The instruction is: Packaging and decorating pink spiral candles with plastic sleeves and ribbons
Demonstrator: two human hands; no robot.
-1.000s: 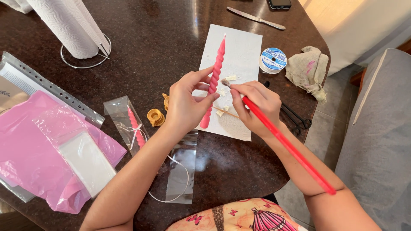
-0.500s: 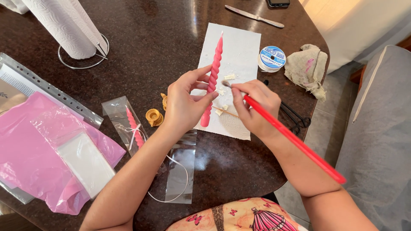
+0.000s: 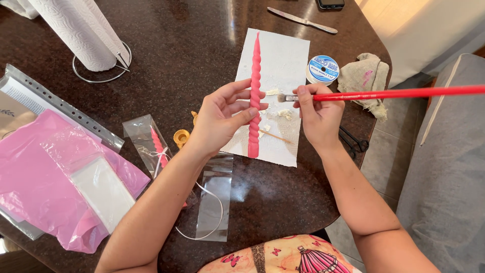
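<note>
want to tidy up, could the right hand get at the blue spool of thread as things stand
Probably yes. The blue spool sits uncovered on the table just beyond the right hand, nothing between them. But that hand's grip is full with the red paintbrush, so it would need setting down first.

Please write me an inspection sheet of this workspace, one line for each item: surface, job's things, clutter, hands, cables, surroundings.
Surface: dark stone-look table, partly covered by a white paper sheet.
Job's things: pink twisted candle held upright over the sheet; red-handled brush, bristles close beside the candle.
Clutter: paper towel roll, pink plastic bag, clear sleeve, bagged candle, blue tape roll, cloth, knife, black scissors.
Hands: left hand grips the candle; right hand grips the brush.
Cables: nothing seen; only a white string.
Surroundings: grey cushion, tiled floor.
</note>
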